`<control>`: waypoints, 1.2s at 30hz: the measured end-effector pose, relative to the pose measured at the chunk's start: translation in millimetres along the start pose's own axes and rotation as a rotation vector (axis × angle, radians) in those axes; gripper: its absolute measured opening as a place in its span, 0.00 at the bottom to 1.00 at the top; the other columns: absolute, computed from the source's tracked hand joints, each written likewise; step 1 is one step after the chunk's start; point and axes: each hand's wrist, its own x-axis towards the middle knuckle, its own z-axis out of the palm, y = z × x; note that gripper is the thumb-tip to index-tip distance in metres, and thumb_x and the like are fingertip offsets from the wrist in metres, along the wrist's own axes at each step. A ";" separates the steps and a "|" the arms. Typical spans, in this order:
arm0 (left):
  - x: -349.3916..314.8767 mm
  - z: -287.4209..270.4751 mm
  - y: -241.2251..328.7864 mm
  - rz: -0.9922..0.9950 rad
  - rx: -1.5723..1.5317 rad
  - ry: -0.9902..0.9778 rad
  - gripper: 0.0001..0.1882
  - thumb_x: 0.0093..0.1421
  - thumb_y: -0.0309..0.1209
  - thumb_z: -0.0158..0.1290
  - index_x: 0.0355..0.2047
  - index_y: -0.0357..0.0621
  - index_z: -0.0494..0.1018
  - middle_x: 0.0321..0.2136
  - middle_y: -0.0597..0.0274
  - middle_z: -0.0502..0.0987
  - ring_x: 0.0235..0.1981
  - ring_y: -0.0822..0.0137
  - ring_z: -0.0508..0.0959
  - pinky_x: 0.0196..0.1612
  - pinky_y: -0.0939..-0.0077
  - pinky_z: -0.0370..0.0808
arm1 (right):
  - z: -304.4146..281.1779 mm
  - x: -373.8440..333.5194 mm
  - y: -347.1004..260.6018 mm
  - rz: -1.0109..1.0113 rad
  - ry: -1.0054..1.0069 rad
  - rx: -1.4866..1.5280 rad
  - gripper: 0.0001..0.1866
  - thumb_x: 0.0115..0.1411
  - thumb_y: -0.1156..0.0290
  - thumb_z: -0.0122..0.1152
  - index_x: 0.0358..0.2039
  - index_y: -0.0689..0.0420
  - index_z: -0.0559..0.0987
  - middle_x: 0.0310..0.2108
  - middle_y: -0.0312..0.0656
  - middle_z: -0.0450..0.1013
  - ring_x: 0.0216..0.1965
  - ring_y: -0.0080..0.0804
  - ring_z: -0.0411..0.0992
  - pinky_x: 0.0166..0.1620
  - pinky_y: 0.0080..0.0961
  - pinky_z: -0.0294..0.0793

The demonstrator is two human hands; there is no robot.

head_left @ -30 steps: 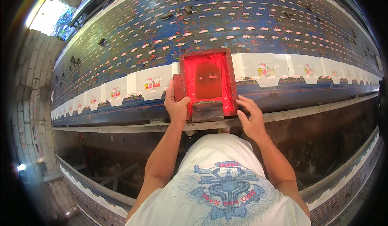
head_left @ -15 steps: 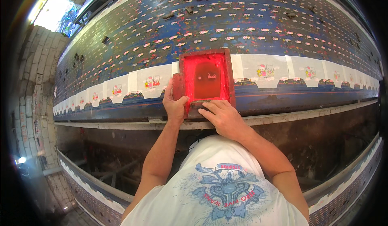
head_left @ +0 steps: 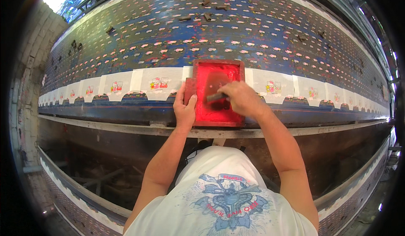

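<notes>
A small screen-printing frame [head_left: 242,73] with dark red wooden sides lies over a row of white cut pieces [head_left: 276,94] on the long printing table. Bright red ink [head_left: 209,117] coats the inside edges of its mesh, around a darker middle. My left hand [head_left: 184,111] grips the wooden block on the frame's left side, thumb on top. Inside the frame, my right hand [head_left: 244,100] is closed round a squeegee [head_left: 216,96], its dark bar resting about mid-mesh. The cloth right under the frame is hidden.
White pieces with small printed cartoon figures [head_left: 158,84] run along the table's near edge to both sides. Several short dark rolls [head_left: 207,16] lie on the speckled blue-grey table [head_left: 168,33]. A ledge [head_left: 126,124] borders it, with a dark gap below. A brick wall [head_left: 29,75] stands left.
My right hand has moved from the frame's near edge up over the mesh with the squeegee. The left hand stays on the frame's left side. The view has shifted slightly.
</notes>
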 end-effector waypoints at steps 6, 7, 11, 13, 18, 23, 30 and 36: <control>-1.0 -0.7 -5.5 0.035 0.091 0.000 0.35 0.74 0.20 0.61 0.79 0.27 0.66 0.72 0.47 0.77 0.70 0.63 0.79 0.74 0.67 0.74 | 12.7 44.8 40.3 0.045 0.281 -0.117 0.22 0.60 0.84 0.64 0.54 0.56 0.88 0.46 0.50 0.86 0.53 0.54 0.82 0.61 0.50 0.77; -1.1 -1.2 -8.1 0.035 0.092 0.006 0.35 0.73 0.21 0.62 0.78 0.28 0.67 0.72 0.46 0.78 0.71 0.61 0.78 0.75 0.65 0.74 | 15.4 43.4 40.0 0.108 0.253 -0.089 0.25 0.59 0.85 0.64 0.57 0.56 0.88 0.49 0.48 0.86 0.56 0.53 0.81 0.63 0.49 0.76; -1.5 -3.5 -14.5 0.045 0.088 0.011 0.35 0.72 0.24 0.64 0.77 0.30 0.70 0.72 0.42 0.78 0.72 0.55 0.78 0.76 0.61 0.72 | 30.6 25.2 20.6 0.076 0.219 -0.212 0.29 0.57 0.85 0.63 0.59 0.55 0.87 0.52 0.46 0.85 0.56 0.51 0.80 0.59 0.48 0.77; -2.7 -4.0 -14.7 0.044 0.084 0.007 0.34 0.72 0.24 0.64 0.76 0.30 0.70 0.72 0.41 0.78 0.73 0.55 0.78 0.76 0.60 0.72 | 40.4 14.2 1.8 0.079 0.231 -0.225 0.29 0.56 0.85 0.63 0.60 0.55 0.87 0.53 0.45 0.85 0.55 0.50 0.80 0.57 0.47 0.77; -1.4 -2.4 -3.9 0.008 0.048 -0.010 0.34 0.72 0.24 0.64 0.76 0.31 0.70 0.72 0.42 0.78 0.73 0.55 0.78 0.76 0.61 0.72 | 52.1 -19.8 -39.1 0.060 0.219 -0.225 0.29 0.57 0.83 0.65 0.61 0.55 0.87 0.54 0.44 0.83 0.54 0.47 0.79 0.56 0.46 0.76; 1.0 -3.5 -11.6 0.052 0.101 -0.028 0.36 0.73 0.21 0.63 0.79 0.30 0.66 0.72 0.47 0.77 0.69 0.62 0.79 0.72 0.66 0.76 | 59.4 -49.4 -72.4 0.076 0.172 -0.173 0.30 0.57 0.83 0.64 0.62 0.56 0.87 0.57 0.45 0.83 0.57 0.48 0.79 0.58 0.46 0.77; 1.3 0.4 7.6 0.111 0.245 -0.051 0.45 0.65 0.22 0.68 0.81 0.31 0.64 0.75 0.42 0.74 0.76 0.53 0.74 0.78 0.61 0.69 | 61.1 -67.3 -95.1 0.151 0.148 -0.137 0.30 0.57 0.84 0.65 0.61 0.55 0.87 0.60 0.45 0.82 0.61 0.48 0.79 0.61 0.47 0.78; -0.7 -1.5 4.7 0.097 0.230 -0.063 0.47 0.62 0.20 0.68 0.80 0.33 0.64 0.75 0.41 0.73 0.77 0.50 0.72 0.80 0.58 0.67 | 58.6 -75.5 -99.4 0.158 0.166 -0.050 0.30 0.55 0.80 0.74 0.61 0.55 0.87 0.61 0.45 0.82 0.64 0.48 0.78 0.64 0.47 0.78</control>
